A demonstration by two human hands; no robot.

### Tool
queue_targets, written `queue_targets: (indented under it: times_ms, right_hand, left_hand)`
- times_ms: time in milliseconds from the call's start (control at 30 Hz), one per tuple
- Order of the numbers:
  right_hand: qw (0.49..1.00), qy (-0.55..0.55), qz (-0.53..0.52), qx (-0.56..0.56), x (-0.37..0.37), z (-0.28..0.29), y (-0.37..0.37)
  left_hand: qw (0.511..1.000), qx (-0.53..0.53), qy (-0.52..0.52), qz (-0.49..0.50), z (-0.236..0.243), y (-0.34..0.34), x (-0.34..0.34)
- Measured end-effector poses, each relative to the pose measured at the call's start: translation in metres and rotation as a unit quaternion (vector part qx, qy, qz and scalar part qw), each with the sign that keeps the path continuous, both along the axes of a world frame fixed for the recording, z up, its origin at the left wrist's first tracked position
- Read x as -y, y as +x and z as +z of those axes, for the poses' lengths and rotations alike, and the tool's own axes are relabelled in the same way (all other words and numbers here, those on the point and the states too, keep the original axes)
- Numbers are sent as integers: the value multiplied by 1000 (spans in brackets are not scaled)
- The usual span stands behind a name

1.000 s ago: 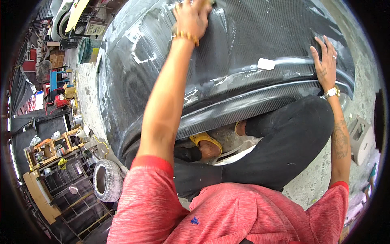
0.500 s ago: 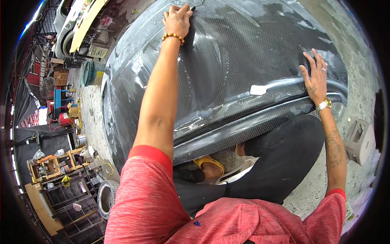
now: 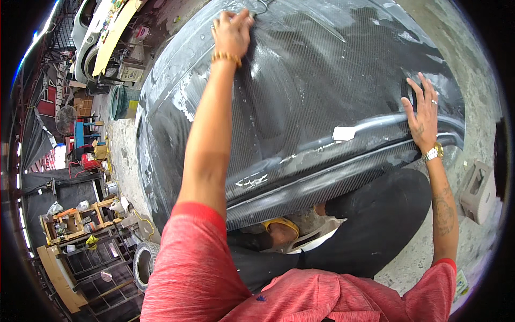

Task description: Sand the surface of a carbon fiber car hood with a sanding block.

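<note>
The person is leaning over a big carbon-fibre car body panel [image 3: 322, 91], wet and glossy, filling the view from ten o'clock round to three. The left hand [image 3: 232, 31] is reaching far out to twelve o'clock, fingers curled and pressing something small I cannot make out against the weave. The right hand [image 3: 424, 115] is lying open and flat at two o'clock, seemingly bracing the shell just above its raised rib, near a white tape patch [image 3: 343, 133]. Below the panel's lower lip at six o'clock sits a sandalled foot [image 3: 281, 231]; a tyre [image 3: 144, 263] and wooden shelves [image 3: 75, 220] are crowding the eight o'clock side.
</note>
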State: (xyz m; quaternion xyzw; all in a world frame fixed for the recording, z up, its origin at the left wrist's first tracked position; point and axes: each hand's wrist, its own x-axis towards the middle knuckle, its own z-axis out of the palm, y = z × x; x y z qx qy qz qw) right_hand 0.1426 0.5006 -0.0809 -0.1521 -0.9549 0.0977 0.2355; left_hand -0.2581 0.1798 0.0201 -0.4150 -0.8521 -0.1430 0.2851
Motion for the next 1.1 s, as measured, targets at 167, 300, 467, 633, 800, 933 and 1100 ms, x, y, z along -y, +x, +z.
queue_targets:
  times_ms: [167, 300, 467, 633, 800, 933, 1100]
  right_hand:
    - [1000, 9, -15, 12, -8, -14, 7]
    - [999, 34, -27, 22, -16, -5, 25]
    - [999, 30, -13, 7, -12, 1, 12]
    - [1000, 15, 5, -6, -21, -17, 6]
    - [998, 65, -8, -3, -32, -13, 23]
    - [997, 72, 8, -22, -30, -13, 15]
    - [997, 63, 17, -33, -33, -24, 3]
  left_hand:
    - [998, 55, -11, -7, -41, 75, 3]
    - [979, 172, -67, -91, -43, 239, 39]
    - [990, 83, -45, -109, -17, 127, 28]
    - [997, 79, 14, -8, -10, 83, -5]
    - [972, 195, -78, -102, -43, 253, 80]
    - [978, 132, -105, -124, -25, 214, 77]
    - [995, 93, -10, -25, -20, 113, 22]
